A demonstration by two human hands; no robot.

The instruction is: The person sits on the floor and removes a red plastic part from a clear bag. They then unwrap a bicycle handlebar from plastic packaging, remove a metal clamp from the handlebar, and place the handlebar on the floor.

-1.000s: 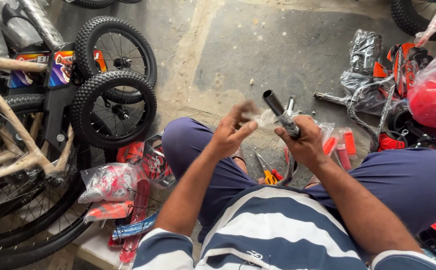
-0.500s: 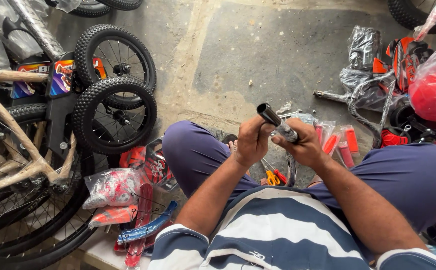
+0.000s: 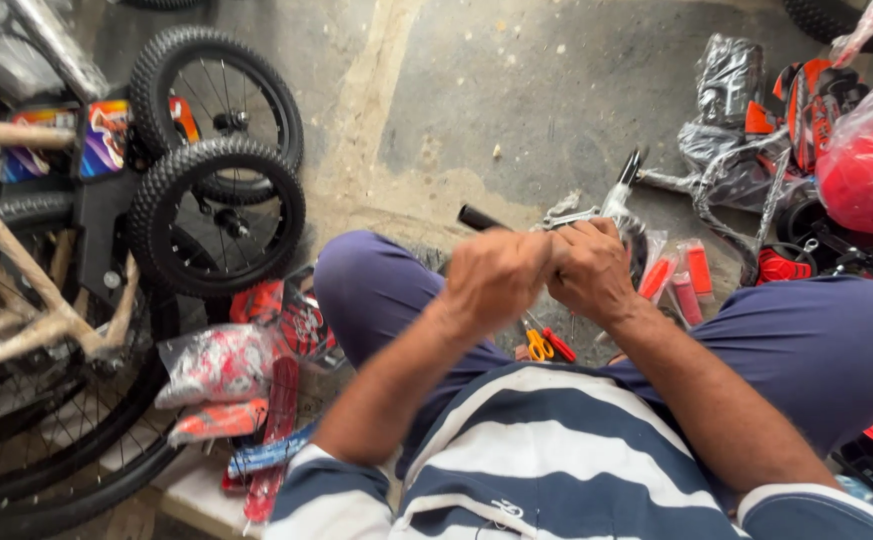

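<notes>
Black handlebar grip (image 3: 478, 218) clasped by left hand (image 3: 496, 280) and right hand (image 3: 588, 270)

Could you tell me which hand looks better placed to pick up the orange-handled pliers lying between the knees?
Probably the left hand. Both hands grip the black-ended metal part, but the right hand is wrapped more fully round its body. The pliers lie just below the left hand's knuckles.

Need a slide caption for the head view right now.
Seated person's left hand and right hand grip a black-handled bar, small bike wheels alongside.
</notes>
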